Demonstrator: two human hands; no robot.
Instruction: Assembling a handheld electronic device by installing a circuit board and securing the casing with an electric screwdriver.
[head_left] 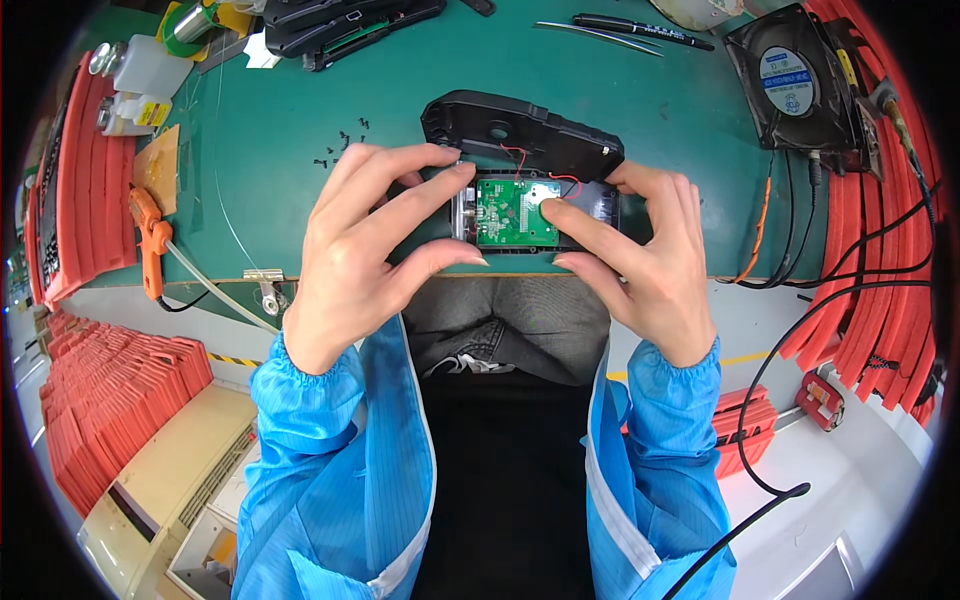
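Note:
A black plastic device housing (606, 205) lies opened near the table's front edge, with a green circuit board (500, 225) inside it. Its black cover (520, 135) leans just behind, joined to it by thin red wires (566, 182). My left hand (365, 225) grips the housing's left end, thumb along the near side and fingertips at the far corner. With its index fingertip, my right hand (650, 240) presses on the board's right part. The right thumb rests at the near edge, and the other fingers curl around the far right corner.
Several small black screws (345, 140) lie left of the cover. Tweezers (600, 36) and a black pen (640, 30) lie at the back, near a fan (790, 80) with cables. An orange glue gun (150, 240) and a bulldog clip (268, 290) sit at the left edge.

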